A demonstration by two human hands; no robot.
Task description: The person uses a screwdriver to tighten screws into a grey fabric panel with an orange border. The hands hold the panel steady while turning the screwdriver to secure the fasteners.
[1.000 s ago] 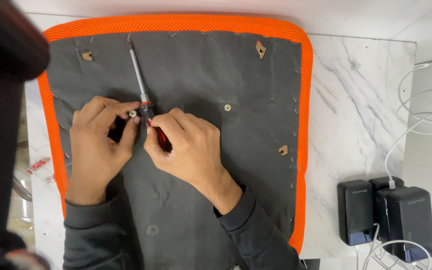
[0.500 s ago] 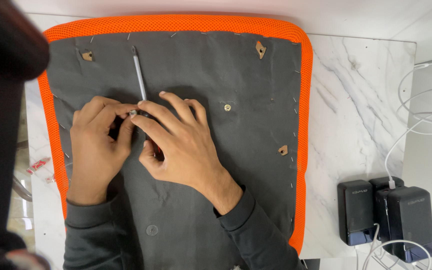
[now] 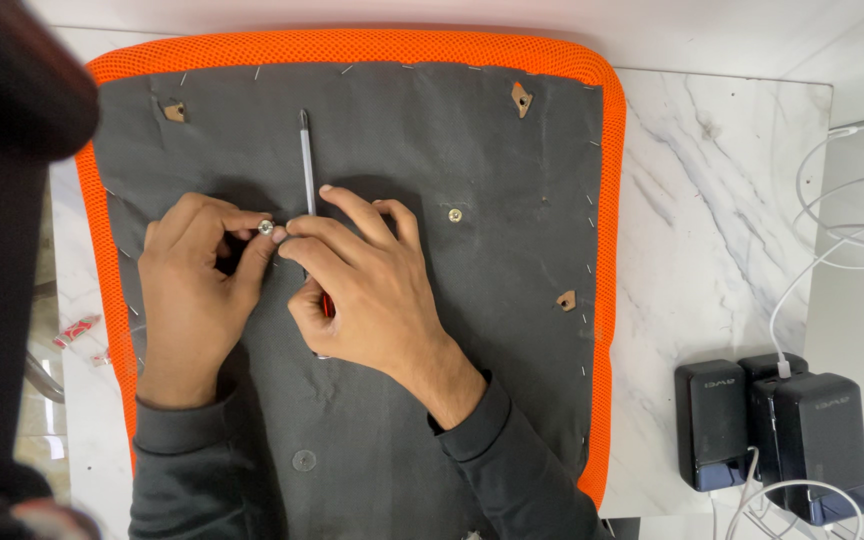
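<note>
An upturned chair seat (image 3: 472, 150) lies on the table, its dark grey underside fabric stapled inside an orange mesh rim (image 3: 352, 45). My left hand (image 3: 197, 290) pinches a small silver bolt (image 3: 266, 228) between thumb and forefinger at the fabric. My right hand (image 3: 357, 285) rests flat beside it, fingertips touching the same bolt. A screwdriver (image 3: 306, 160) lies under my right hand, its metal shaft pointing away from me and a bit of red handle showing by the thumb. Another bolt (image 3: 455, 214) sits in the fabric to the right.
The seat rests on a white marble table (image 3: 722, 200). Two black power banks (image 3: 772, 430) with white cables (image 3: 832, 210) sit at the right front. Small holes with wood showing (image 3: 520, 98) mark the seat corners. A red and white scrap (image 3: 77, 328) lies at the left edge.
My right hand let go its grip on the screwdriver handle and spread over it, bringing its fingertips to the bolt. The screwdriver now lies straighter on the fabric.
</note>
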